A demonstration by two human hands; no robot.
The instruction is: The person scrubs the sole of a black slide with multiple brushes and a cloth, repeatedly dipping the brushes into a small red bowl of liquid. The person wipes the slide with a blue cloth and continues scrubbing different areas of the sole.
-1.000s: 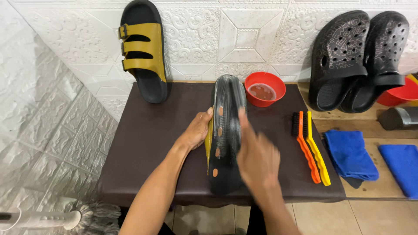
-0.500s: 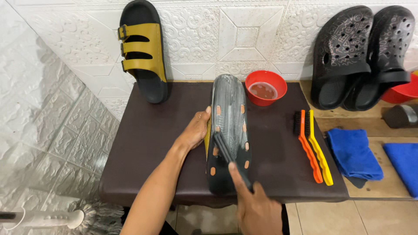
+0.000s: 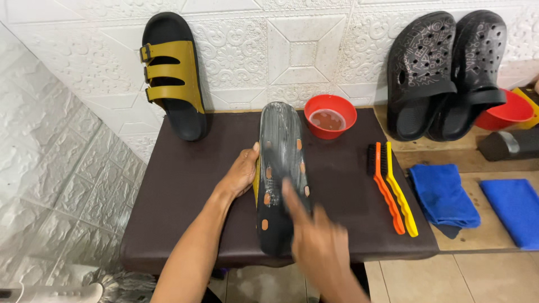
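My right hand (image 3: pixel 320 247) has slid back down the upturned sandal (image 3: pixel 281 174), one blurry finger out; my left hand (image 3: pixel 242 171) still grips its side

We record a yellow-strapped black sandal (image 3: pixel 174 76) leaning upright against the white embossed tile wall (image 3: pixel 292 50), its heel on the dark brown bench (image 3: pixel 179 185). A red plastic bowl of cloudy liquid (image 3: pixel 330 115) stands near the wall. Orange (image 3: pixel 387 193) and yellow (image 3: pixel 401 193) long-handled brushes lie side by side. Two black perforated clogs (image 3: pixel 443 73) lean further right, above folded blue cloths (image 3: pixel 443 196).
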